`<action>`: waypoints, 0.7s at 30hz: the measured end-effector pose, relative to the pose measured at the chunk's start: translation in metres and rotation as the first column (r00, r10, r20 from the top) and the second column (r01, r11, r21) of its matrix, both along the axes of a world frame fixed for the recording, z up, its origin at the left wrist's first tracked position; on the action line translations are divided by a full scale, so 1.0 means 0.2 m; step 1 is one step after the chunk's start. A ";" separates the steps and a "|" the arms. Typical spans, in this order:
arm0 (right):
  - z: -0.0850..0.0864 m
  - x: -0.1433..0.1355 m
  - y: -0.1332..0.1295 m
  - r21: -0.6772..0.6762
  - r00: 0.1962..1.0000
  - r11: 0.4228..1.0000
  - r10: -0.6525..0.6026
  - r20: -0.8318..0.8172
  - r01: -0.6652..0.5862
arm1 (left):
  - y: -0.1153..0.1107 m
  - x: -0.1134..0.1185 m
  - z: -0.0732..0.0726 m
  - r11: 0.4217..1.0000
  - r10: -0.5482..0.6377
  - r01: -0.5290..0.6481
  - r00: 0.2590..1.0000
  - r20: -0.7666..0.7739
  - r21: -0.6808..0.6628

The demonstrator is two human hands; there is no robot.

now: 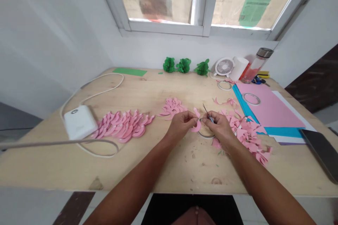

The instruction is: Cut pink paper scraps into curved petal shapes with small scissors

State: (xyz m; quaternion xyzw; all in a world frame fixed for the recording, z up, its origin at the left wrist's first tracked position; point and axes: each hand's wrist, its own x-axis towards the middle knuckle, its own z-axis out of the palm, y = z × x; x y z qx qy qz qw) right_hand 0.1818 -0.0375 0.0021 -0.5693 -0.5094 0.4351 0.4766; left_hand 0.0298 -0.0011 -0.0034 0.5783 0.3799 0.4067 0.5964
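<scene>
My left hand [183, 123] pinches a curvy pink paper [195, 127] over the table [148, 89] while my curled right hand [218, 125] holds a thin tool [207, 113] near a tape ring [206, 136], so I seem to be sticking tape, and the next move calls for gentle, steady care.

Right hand [218, 123], 4 o'clock, hides most of the grip of tool [207, 112] and part of ring [206, 136]. Phone [320, 153], 4 o'clock: cut by edge. White box [80, 123], 9 o'clock: lettering illegible.
</scene>
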 end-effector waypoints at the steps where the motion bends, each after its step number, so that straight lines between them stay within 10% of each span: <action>1: 0.00 0.00 0.00 0.003 1.000 1.000 0.005 0.000 -0.005 | 0.00 0.00 0.00 1.000 0.000 0.000 1.000 -0.002 0.000; 21: 0.01 0.01 0.00 -0.014 1.000 1.000 -0.025 -0.016 0.025 | -0.01 0.00 0.01 1.000 -0.012 0.013 1.000 0.025 -0.009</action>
